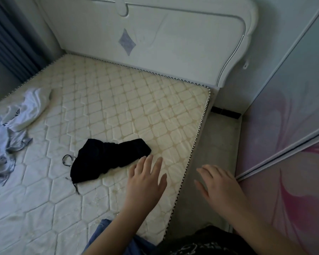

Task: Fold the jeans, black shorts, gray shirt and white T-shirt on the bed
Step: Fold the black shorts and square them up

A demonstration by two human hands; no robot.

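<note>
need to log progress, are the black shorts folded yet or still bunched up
Not neatly folded: the black shorts lie bunched and uneven on the mattress, drawstring trailing loose. Both hands are open, holding nothing.

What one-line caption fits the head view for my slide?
Both open hands, left and right, reach toward crumpled black shorts on the mattress.

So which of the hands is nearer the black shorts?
Left. The left hand hovers at the black shorts' right edge, fingertips almost touching; the right hand is farther right, past the mattress edge.
</note>
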